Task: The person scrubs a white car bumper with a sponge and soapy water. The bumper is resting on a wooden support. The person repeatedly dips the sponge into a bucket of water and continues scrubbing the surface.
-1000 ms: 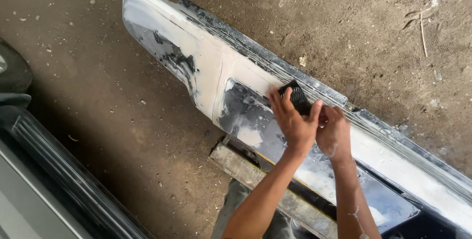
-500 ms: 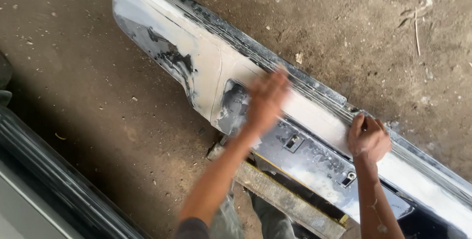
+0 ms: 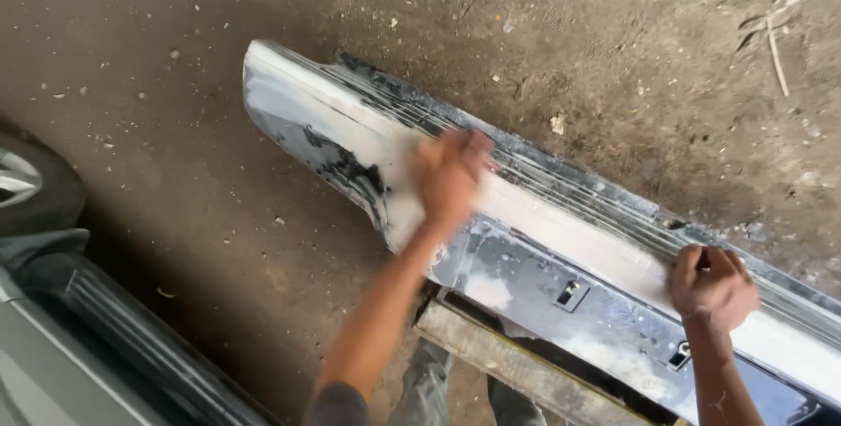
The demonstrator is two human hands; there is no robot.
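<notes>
A: Where does the bumper (image 3: 561,242) lie?

B: It runs diagonally across the dirt floor (image 3: 175,172), from upper left to lower right. Its middle part rests on a wooden plank (image 3: 517,365). The surface is patchy, with white filler or primer over dark paint.

A: State of the hands?

B: The left hand (image 3: 451,176) lies flat on the white patch near the left end. It is motion-blurred, so I cannot tell whether it holds a pad or sheet beneath the palm. The right hand (image 3: 711,286) is closed in a fist on the upper edge further right. Whether it grips anything inside the fist is not visible.

A: Probable faults?

B: Three, by judgement. One: the plank supports the bumper only partly, so heavy pressure at the left end could tip or slide it. Two: grit from the floor could be dragged across the surface and score it. Three: the car (image 3: 79,338) stands near at lower left; a shifting bumper end could strike its sill or wheel (image 3: 31,185).
</notes>
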